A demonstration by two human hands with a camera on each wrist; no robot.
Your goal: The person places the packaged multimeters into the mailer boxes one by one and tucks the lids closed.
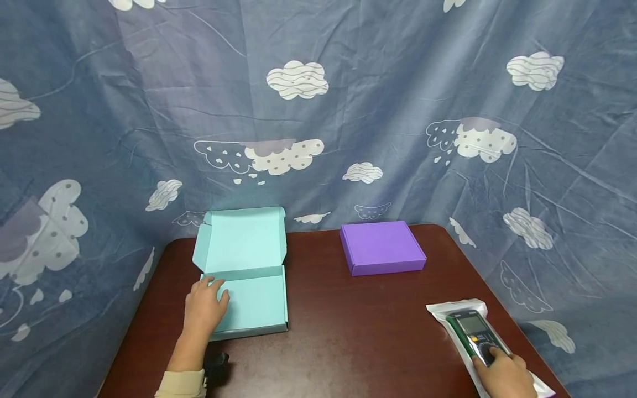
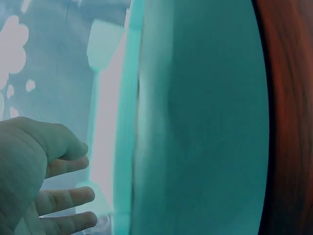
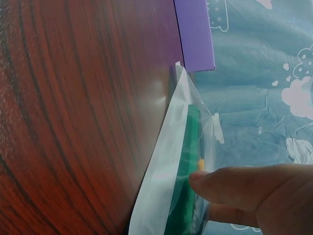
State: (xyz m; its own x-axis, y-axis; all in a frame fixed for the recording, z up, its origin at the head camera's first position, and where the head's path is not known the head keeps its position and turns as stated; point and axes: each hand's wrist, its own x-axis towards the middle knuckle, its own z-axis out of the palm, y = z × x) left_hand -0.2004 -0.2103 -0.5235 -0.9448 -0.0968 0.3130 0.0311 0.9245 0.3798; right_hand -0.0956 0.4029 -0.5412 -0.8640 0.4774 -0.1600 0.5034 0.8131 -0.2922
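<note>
Close by the desk's [image 1: 348, 331] near right corner, the right hand [image 1: 505, 377] grips the meter [image 1: 475, 327], thumb and fingers bent over its lower end. Green sides frame a black face with a grey screen, a yellow button and a dial partly under the fingers; a shiny bag [image 1: 461, 349], clear-fronted and white-backed, wraps it. Toward the left edge, the left hand [image 1: 204, 308], loosely spread and holding nothing, is over the open mint box's [image 1: 254, 301] side. A shut purple box [image 1: 383, 249] lies at the far edge.

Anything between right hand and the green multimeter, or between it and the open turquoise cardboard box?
Clear plastic film lies between right hand and multimeter. Nothing visible between multimeter and box; left hand is at the box's left side.
</note>
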